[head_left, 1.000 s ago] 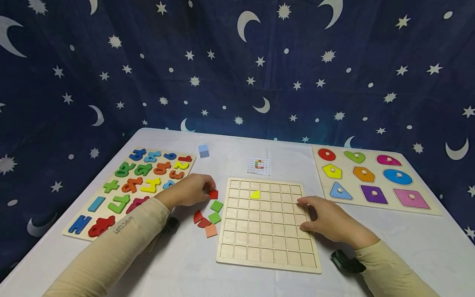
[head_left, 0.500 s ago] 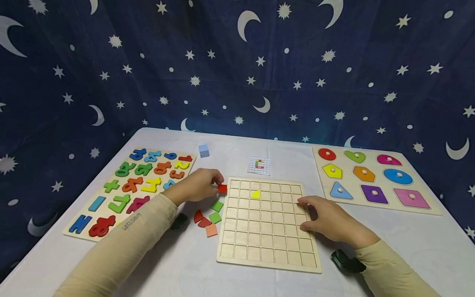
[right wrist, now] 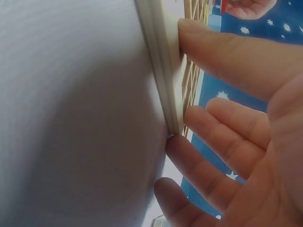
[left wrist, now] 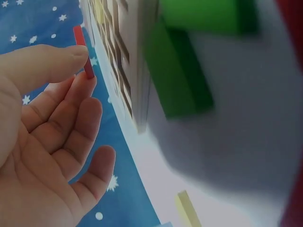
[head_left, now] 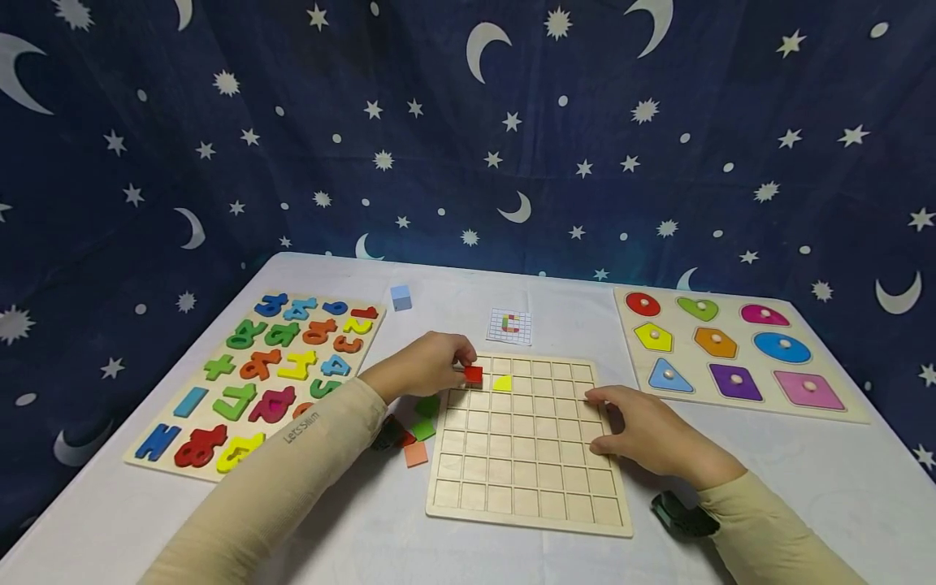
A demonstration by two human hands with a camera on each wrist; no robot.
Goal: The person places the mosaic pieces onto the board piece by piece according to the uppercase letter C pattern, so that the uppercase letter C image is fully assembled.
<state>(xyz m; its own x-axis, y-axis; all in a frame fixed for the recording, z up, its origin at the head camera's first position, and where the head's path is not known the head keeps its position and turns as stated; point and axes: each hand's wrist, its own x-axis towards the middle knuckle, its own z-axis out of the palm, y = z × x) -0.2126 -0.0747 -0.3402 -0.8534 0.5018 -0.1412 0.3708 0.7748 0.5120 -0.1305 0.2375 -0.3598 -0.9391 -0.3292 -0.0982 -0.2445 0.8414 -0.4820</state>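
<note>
My left hand (head_left: 426,366) pinches a small red square tile (head_left: 474,375) between thumb and fingertips, over the upper left of the wooden grid board (head_left: 512,474). In the left wrist view the tile (left wrist: 84,52) stands edge-on, the other fingers loosely bent. Just right of it, a yellow quarter-round piece (head_left: 502,383) lies in a cell. The right hand (head_left: 651,431) rests at the board's right edge, thumb and fingertips touching the rim (right wrist: 163,71). Left of the board lie green square tiles (head_left: 424,429) and an orange tile (head_left: 416,454); the red pieces there are mostly hidden by the left wrist.
Behind the board lies a pattern card (head_left: 510,327) with a coloured figure on a grid. A light blue cube (head_left: 400,298) stands at the back. A number puzzle (head_left: 212,382) lies at left under the left forearm, a knobbed shape puzzle (head_left: 687,345) at right.
The left hand has carried the red tile rightward from beside the green tiles to over the board's upper left. The right hand has stayed at the right edge.
</note>
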